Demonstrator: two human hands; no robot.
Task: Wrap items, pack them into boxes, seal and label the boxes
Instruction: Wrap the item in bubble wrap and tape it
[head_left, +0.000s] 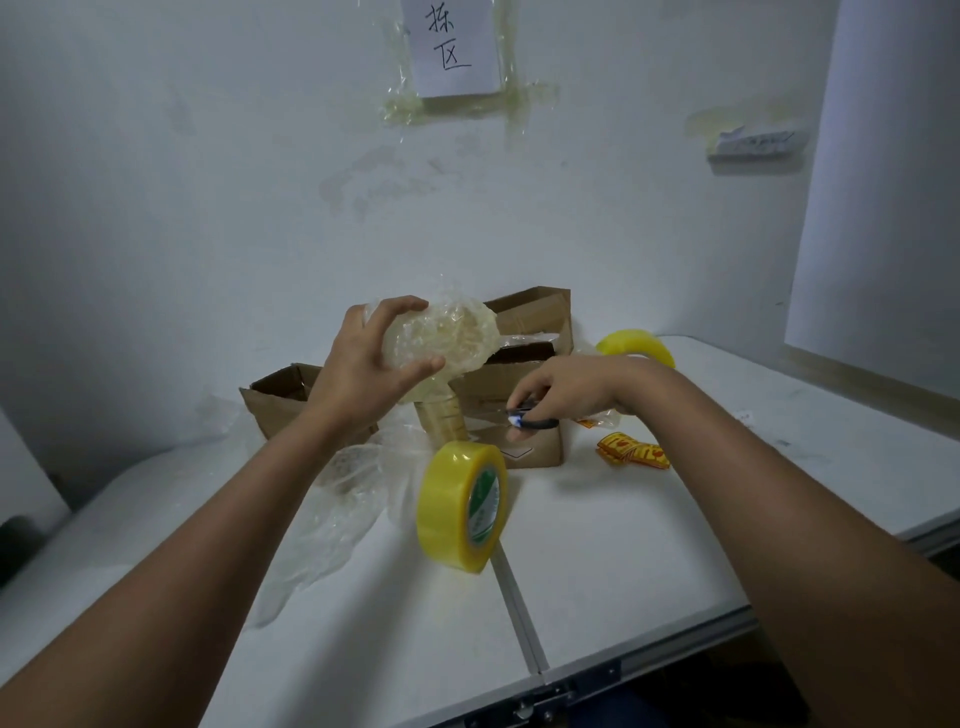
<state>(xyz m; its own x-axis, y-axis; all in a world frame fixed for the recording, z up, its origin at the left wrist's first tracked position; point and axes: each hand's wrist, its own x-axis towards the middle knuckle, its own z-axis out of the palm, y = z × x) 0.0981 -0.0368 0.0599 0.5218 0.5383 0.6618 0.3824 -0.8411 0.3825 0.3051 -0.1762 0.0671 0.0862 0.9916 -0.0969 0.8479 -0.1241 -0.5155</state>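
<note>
My left hand (363, 364) grips a round item wrapped in bubble wrap and tape (447, 338), lifted above the table. A strip of yellowish tape (441, 415) runs down from the item toward the tape roll (462, 512), which stands on edge on the table. My right hand (561, 389) holds a small dark cutter with a blue and white tip (524, 418) close to the strip. Behind the hands stands an open cardboard box (535, 332). A second open box (275, 400) sits at the left, partly hidden by my left arm.
Loose bubble wrap (337, 499) lies on the white table (623, 545) under my left arm. A second yellow tape roll (636, 345) sits at the back right. Red and yellow labels (628, 449) lie right of the box. A seam (519, 613) splits the tabletop.
</note>
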